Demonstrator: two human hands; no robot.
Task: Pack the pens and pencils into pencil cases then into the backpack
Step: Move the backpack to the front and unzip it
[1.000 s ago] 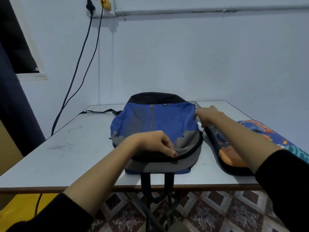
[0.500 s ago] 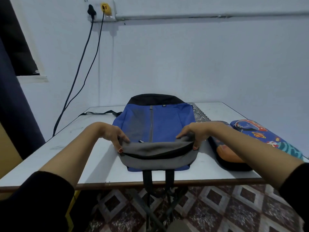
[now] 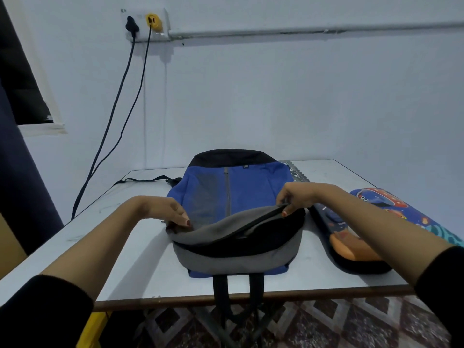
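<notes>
A blue, grey and black backpack [image 3: 241, 192] lies flat on the white table [image 3: 140, 259], its straps hanging over the front edge. My left hand [image 3: 170, 212] pinches the grey top flap at its left end. My right hand [image 3: 296, 199] pinches the same flap at its right end and lifts it, so the dark opening [image 3: 263, 237] gapes. To the right lie two pencil cases: a black one with an orange print [image 3: 351, 247] and a blue one with a cartoon print [image 3: 401, 212]. No loose pens or pencils are visible.
A grey patterned strip [image 3: 296, 172] lies behind the backpack near the wall. A black strap [image 3: 143, 180] trails left at the back of the table. Two cables [image 3: 113, 121] hang from a wall socket. A yellow object [image 3: 93, 330] stands under the table's left side.
Both hands have raised the grey flap higher, the right end most, and the backpack's opening is wider. The view has shifted slightly closer.
</notes>
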